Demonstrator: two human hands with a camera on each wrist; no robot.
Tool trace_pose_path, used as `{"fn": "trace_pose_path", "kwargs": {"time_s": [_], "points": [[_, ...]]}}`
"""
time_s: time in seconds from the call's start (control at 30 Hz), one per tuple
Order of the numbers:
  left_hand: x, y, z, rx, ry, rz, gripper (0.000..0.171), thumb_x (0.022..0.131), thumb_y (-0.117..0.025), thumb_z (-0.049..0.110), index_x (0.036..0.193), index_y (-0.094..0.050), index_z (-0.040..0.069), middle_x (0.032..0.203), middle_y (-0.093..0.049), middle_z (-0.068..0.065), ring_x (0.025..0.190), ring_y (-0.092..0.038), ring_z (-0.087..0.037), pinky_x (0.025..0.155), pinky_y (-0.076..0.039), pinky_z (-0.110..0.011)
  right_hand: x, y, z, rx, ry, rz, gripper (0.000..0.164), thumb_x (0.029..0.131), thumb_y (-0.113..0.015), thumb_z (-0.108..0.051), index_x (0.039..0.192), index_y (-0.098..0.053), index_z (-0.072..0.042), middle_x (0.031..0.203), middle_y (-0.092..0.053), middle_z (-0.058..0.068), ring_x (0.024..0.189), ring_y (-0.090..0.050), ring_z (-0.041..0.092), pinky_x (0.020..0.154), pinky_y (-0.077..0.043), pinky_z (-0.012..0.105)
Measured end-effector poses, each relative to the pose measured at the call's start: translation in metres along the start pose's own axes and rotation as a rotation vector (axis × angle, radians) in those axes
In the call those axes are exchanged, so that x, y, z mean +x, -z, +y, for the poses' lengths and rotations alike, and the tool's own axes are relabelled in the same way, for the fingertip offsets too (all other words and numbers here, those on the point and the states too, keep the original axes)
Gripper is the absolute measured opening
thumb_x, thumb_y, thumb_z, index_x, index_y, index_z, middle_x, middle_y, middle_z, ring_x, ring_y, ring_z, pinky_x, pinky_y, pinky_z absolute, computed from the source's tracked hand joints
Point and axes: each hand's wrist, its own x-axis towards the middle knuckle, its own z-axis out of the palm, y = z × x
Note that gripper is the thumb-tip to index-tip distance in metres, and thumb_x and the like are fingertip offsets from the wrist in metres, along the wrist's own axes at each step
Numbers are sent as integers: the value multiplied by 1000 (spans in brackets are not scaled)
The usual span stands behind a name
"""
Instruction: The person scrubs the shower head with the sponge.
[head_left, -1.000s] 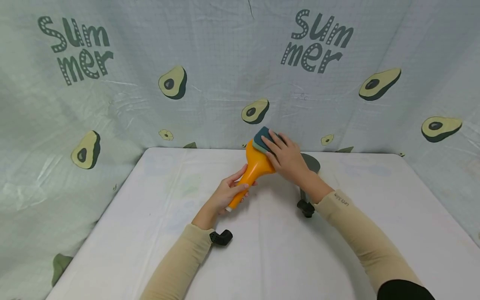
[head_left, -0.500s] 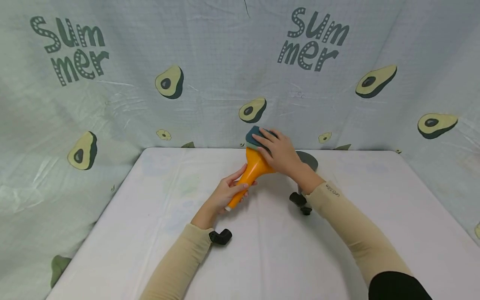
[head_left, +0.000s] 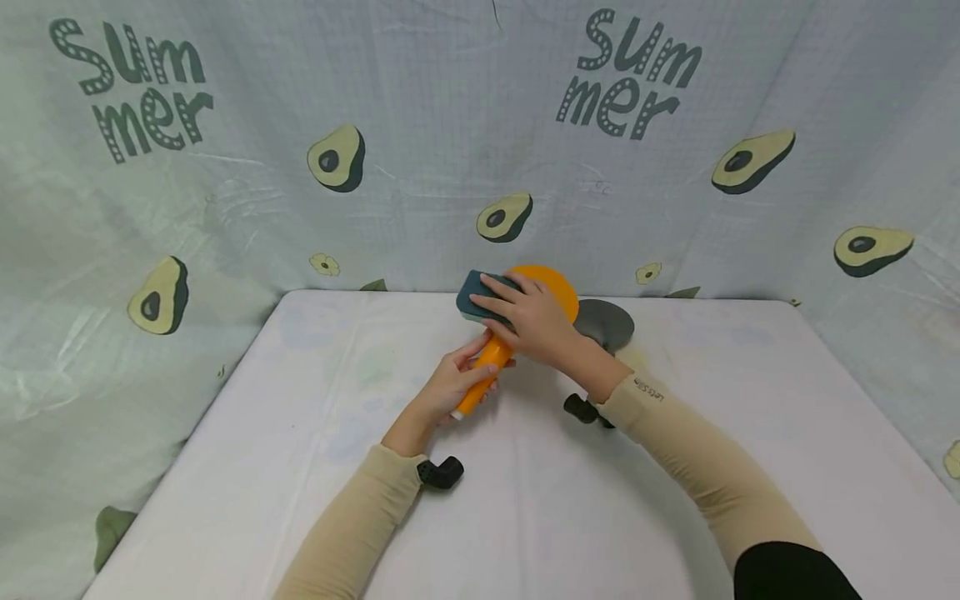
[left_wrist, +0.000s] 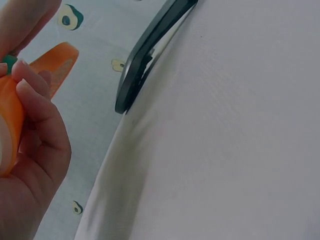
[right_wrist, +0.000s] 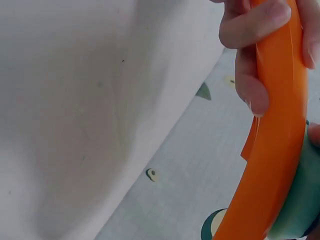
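Note:
My left hand (head_left: 453,379) grips the handle of an orange long-handled tool with a broad rounded head (head_left: 553,290) and a pale handle end. It is tilted above the table, head up and to the right. In the right wrist view, fingers curl round the orange handle (right_wrist: 280,90). My right hand (head_left: 536,323) holds a dark teal sponge (head_left: 480,293) against the tool near where head meets handle. A lighter green layer of the sponge (right_wrist: 296,200) touches the orange surface. The right hand hides part of the tool.
Behind the right wrist is a dark grey disc-shaped thing (head_left: 606,323) near the back edge of the white-covered table (head_left: 360,500); its kind is unclear. A curtain with avocado prints (head_left: 420,150) hangs behind the table. Black wrist cameras (head_left: 441,473) sit at both cuffs.
My right hand has slid the sponge left and down from the tool's head towards its handle, uncovering the upper head. The left hand keeps its grip in nearly the same place.

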Motion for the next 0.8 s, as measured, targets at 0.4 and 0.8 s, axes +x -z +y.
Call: {"fn": "trace_pose_path", "kwargs": {"time_s": [0.4,0.8], "points": [[-1,0,3,-10,-3,4,62,106,-52,2,162,-28,12,130,-61,-34,73,-59,-14,70,-52,-22,0,11,44,128,-308,43,46,106,-59,-27,148,-55,-9,158,-42,16,142,-37,42,118,-25,60],[-1,-1,3,-4,-7,7,62,106,-52,2,162,-27,12,121,-70,-18,73,-59,-15,70,-53,-22,-13,8,32,47,-90,136,43,101,-67,-24,141,-63,-10,152,-50,15,136,-45,43,109,-36,64]]}}
